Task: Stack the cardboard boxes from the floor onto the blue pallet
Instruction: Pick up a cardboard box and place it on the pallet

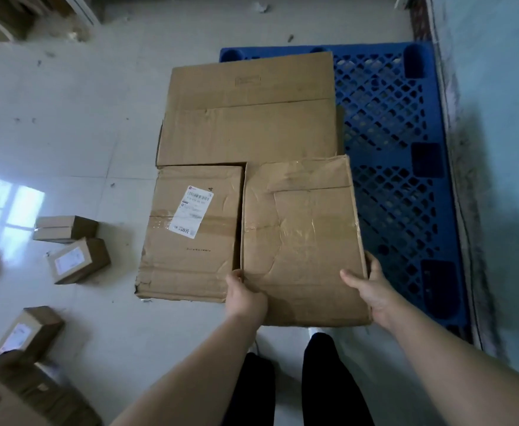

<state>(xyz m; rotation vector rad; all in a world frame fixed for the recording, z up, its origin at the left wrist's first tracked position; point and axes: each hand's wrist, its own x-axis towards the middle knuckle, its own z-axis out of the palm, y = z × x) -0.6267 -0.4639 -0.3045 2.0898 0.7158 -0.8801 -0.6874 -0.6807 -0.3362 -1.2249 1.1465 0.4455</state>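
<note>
now both hands, left hand (246, 295) and right hand (375, 292), grip the taped box (301, 238) by its near corners, likely to square it against the labelled box (190, 232) on the blue pallet (405, 167); small boxes (77, 259) wait on the floor left of the pallet

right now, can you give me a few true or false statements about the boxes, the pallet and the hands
1. Both hands grip the same box. True: the left hand and right hand hold the near edge of the creased box.
2. The box with the white shipping label sits left of the creased box. True.
3. The blue pallet is fully covered by boxes. False: its right side lattice is bare.
4. The small boxes are stacked on the pallet. False: they lie on the floor at the left.
5. The largest box lies beyond the other two. True.
</note>
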